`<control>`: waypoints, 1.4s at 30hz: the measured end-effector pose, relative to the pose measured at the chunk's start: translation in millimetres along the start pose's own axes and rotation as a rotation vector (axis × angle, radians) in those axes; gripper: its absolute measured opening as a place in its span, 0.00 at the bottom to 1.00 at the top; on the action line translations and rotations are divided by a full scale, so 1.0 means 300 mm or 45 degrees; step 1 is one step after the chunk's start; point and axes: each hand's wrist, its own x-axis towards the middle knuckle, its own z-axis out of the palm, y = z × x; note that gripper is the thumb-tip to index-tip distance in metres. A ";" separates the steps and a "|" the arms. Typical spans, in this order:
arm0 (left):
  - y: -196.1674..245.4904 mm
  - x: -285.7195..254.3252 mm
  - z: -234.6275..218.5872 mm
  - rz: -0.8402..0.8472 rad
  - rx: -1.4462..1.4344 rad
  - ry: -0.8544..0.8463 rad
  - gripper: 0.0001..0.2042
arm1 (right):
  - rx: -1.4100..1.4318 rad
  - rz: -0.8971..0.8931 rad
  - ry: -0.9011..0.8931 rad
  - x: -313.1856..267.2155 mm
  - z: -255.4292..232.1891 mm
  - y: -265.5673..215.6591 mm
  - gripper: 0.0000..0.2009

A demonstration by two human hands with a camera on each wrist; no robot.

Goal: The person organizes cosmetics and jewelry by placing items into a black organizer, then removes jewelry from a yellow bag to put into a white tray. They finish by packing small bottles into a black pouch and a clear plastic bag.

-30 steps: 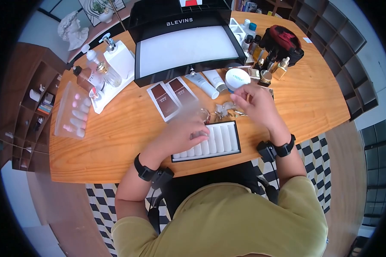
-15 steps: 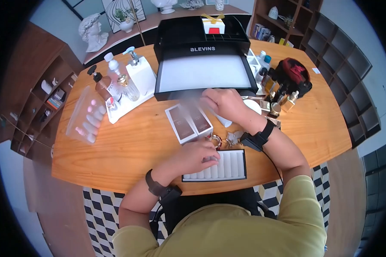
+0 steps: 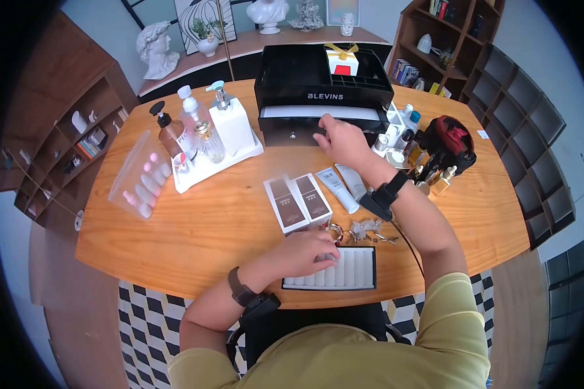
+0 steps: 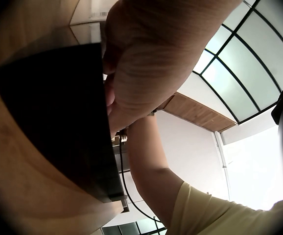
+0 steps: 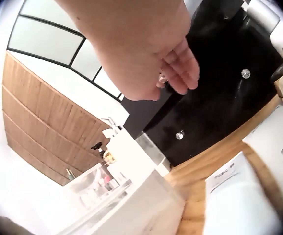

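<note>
My right hand point(image 3: 344, 142) is at the front of a black organizer box point(image 3: 324, 81), at its partly pulled-out drawer point(image 3: 272, 112). Thumb and curled fingers meet around a small shiny knob point(image 5: 162, 81) in the right wrist view. Lower on the same black front are clear round knobs point(image 5: 246, 73). Near the table's front edge, my left hand point(image 3: 308, 253) rests over a black-rimmed ring tray point(image 3: 350, 269) with white rolls. Its fingers are loosely bent at the tray's back left part, and the hand hides that corner. The left wrist view shows the tray's dark side point(image 4: 53, 112).
Two brown-and-white boxes point(image 3: 285, 204), white tubes point(image 3: 339, 191) and small jewellery point(image 3: 366, 230) lie between the tray and organizer. Bottles stand on a white tray point(image 3: 204, 175) at left, beside a clear pouch point(image 3: 143, 185). At right are cosmetics and a red-black bag point(image 3: 449, 142).
The organizer's drawer has slid inward, so only a narrow white strip of it shows. My right hand has moved forward from the jewellery to the drawer. The left hand stays at the ring tray.
</note>
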 end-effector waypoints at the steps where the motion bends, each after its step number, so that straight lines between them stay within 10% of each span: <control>1: -0.003 0.002 0.002 0.009 0.003 0.007 0.06 | -0.013 0.016 -0.026 -0.002 -0.006 -0.005 0.07; 11: -0.024 -0.005 0.015 0.103 0.022 0.060 0.07 | 0.032 -0.022 -0.038 0.043 0.023 0.070 0.13; 21: -0.027 -0.003 0.016 0.096 0.021 0.059 0.06 | -0.235 -0.109 -0.669 0.179 -0.113 0.045 0.17; 28: -0.039 -0.003 0.018 0.126 -0.001 0.075 0.06 | -0.297 0.273 0.268 0.444 -0.233 0.180 0.17; 42: -0.047 0.000 0.019 0.173 -0.008 0.108 0.05 | -0.335 0.142 -0.274 0.660 -0.147 0.439 0.38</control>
